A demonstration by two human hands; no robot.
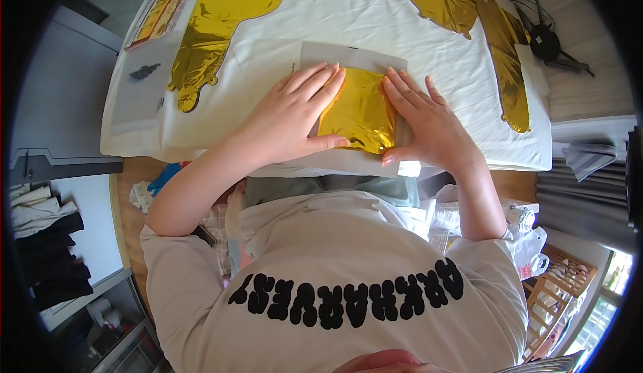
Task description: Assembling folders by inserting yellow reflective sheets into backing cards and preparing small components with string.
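Note:
A gold foil balloon (pixel 364 108), folded into a flat square, lies on a greyish plastic bag (pixel 321 53) near the bed-like table's front edge. My left hand (pixel 299 105) rests flat along the foil's left side, fingertips on its upper left corner and thumb on its lower edge. Along the right side lies my right hand (pixel 429 120), its fingers stretched out and slightly spread, touching the foil's edge. The thumb of that hand points at the lower right corner. Neither hand grips anything. The foil looks creased and shiny.
A flat gold foil balloon (pixel 214 28) lies at the left on the white cloth (pixel 315 11). More gold foil shapes (pixel 450 5) spread across the far right. A clear printed bag (pixel 134 95) lies at the left edge. A black router with antennas (pixel 546 41) sits at the right.

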